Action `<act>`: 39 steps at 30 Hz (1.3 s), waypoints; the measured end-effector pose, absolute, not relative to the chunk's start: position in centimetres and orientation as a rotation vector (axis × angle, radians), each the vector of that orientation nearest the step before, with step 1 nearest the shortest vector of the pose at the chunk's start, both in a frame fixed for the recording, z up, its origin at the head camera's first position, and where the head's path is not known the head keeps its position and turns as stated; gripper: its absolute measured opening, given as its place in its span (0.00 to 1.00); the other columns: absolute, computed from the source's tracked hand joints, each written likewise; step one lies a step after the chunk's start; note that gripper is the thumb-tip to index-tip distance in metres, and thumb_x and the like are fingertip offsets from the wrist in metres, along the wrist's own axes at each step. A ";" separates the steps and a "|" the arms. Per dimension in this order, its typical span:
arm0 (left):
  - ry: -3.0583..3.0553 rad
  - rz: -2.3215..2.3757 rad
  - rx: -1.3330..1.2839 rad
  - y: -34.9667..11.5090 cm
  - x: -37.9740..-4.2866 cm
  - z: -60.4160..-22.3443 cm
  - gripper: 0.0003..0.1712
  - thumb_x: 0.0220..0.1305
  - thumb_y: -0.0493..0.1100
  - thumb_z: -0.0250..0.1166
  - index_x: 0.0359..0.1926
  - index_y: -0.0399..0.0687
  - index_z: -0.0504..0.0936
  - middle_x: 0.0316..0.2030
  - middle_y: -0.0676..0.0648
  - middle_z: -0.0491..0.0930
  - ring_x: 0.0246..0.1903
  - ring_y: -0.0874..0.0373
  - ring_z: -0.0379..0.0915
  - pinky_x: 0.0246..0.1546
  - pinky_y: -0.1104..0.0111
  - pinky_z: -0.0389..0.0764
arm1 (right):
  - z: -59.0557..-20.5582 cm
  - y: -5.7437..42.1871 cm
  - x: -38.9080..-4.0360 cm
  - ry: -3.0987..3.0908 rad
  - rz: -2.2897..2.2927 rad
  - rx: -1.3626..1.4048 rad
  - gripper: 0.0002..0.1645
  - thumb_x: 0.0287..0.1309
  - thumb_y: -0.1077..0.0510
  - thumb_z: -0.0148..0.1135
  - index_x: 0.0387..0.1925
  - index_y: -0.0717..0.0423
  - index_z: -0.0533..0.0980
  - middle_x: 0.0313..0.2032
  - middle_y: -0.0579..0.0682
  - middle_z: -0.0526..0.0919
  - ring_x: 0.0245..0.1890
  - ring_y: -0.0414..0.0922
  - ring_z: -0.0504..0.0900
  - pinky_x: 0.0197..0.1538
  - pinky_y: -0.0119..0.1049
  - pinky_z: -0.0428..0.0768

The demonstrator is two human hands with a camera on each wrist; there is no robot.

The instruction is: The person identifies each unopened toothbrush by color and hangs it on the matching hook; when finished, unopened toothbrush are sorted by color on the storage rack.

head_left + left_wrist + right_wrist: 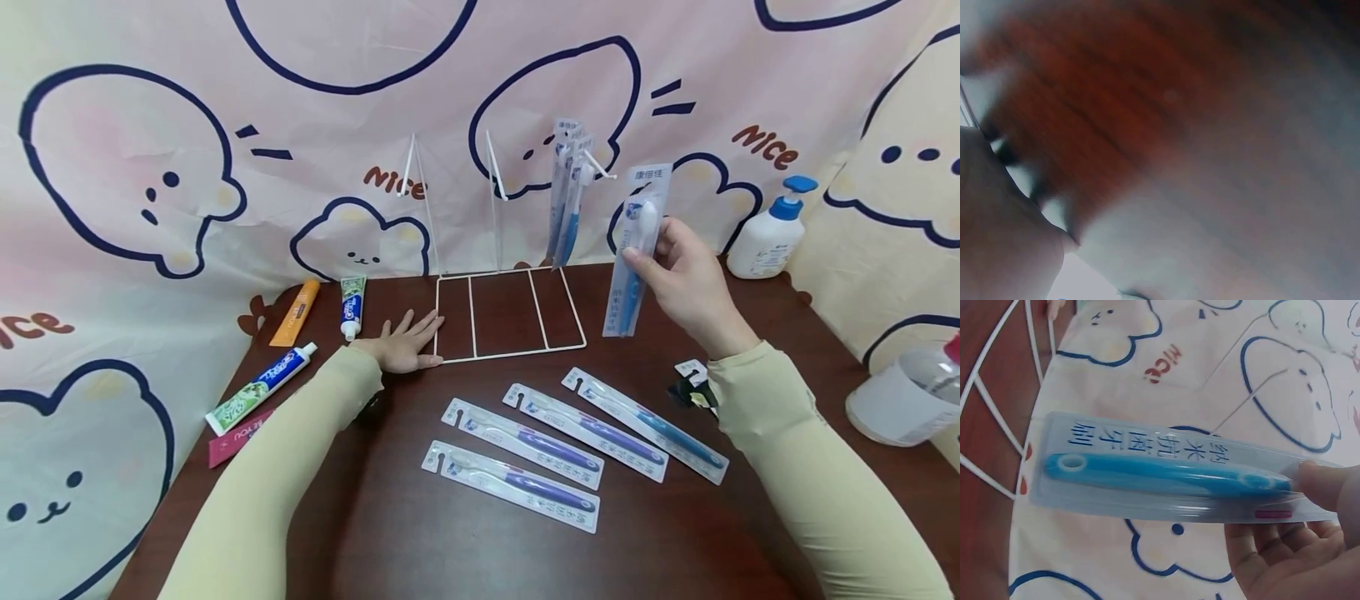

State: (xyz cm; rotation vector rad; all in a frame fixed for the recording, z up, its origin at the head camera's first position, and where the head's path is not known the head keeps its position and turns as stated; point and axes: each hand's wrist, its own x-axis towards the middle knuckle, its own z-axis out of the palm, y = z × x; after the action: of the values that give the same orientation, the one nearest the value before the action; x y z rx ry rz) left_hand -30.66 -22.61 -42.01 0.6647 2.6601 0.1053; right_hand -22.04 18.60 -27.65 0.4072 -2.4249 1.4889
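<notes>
Brown desk point(675, 542) carries a white rack point(510, 353); the left hand point(405, 343) lies spread at its base, the right hand point(692, 279) pinches a toothbrush point(630, 304) near the loaded hook point(600, 167). I'd call this hanging; next needs the two lined up.

At least seven toothbrushes point(636, 233), four tubes point(261, 390), two bottles point(765, 242).

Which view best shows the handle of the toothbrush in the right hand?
Right wrist: the blue handle runs large across the frame, even the hole at its end visible. Head shows it much smaller, in the right hand. Left wrist shows none of it.
</notes>
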 end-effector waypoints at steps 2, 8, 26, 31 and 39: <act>2.661 0.102 0.666 -22.6 -30.7 -42.0 0.47 0.62 0.70 0.42 0.72 0.55 0.34 0.71 0.50 0.27 0.67 0.39 0.21 0.56 0.36 0.31 | -27.4 18.1 -22.1 -2.424 1.472 0.430 0.29 0.61 0.50 0.55 0.62 0.54 0.63 0.56 0.53 0.73 0.50 0.50 0.74 0.52 0.55 0.70; 2.671 0.108 0.669 -22.6 -30.7 -41.8 0.47 0.62 0.69 0.44 0.72 0.55 0.35 0.71 0.50 0.28 0.67 0.39 0.22 0.57 0.36 0.32 | -27.4 17.4 -23.7 -2.485 1.469 0.394 0.31 0.61 0.47 0.55 0.62 0.53 0.63 0.57 0.53 0.73 0.51 0.49 0.74 0.52 0.54 0.70; 2.647 0.129 0.655 -22.6 -30.9 -42.2 0.47 0.61 0.70 0.44 0.72 0.57 0.34 0.71 0.52 0.27 0.67 0.40 0.21 0.57 0.37 0.30 | -27.6 15.3 -31.2 -2.619 1.571 0.384 0.33 0.65 0.50 0.50 0.69 0.43 0.53 0.64 0.54 0.63 0.58 0.50 0.68 0.55 0.49 0.69; 2.649 0.118 0.647 -22.5 -30.6 -42.1 0.47 0.61 0.70 0.44 0.72 0.58 0.34 0.71 0.52 0.27 0.67 0.40 0.21 0.57 0.37 0.31 | -27.5 14.5 -32.9 -2.577 1.643 0.438 0.32 0.67 0.57 0.47 0.69 0.50 0.53 0.65 0.56 0.61 0.60 0.52 0.66 0.57 0.48 0.67; 2.654 0.089 0.656 -22.6 -30.5 -41.9 0.47 0.62 0.70 0.43 0.72 0.59 0.33 0.71 0.54 0.25 0.67 0.42 0.21 0.58 0.37 0.33 | -27.5 14.3 -33.8 -2.559 1.658 0.454 0.32 0.67 0.61 0.46 0.70 0.48 0.52 0.64 0.57 0.61 0.60 0.53 0.66 0.57 0.49 0.67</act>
State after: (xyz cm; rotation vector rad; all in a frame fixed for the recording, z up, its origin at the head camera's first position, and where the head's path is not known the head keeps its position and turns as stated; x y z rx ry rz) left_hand -30.53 -22.58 -41.93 0.6559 2.6544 0.0892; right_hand -33.79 14.31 -27.54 0.4540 -2.5588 1.6579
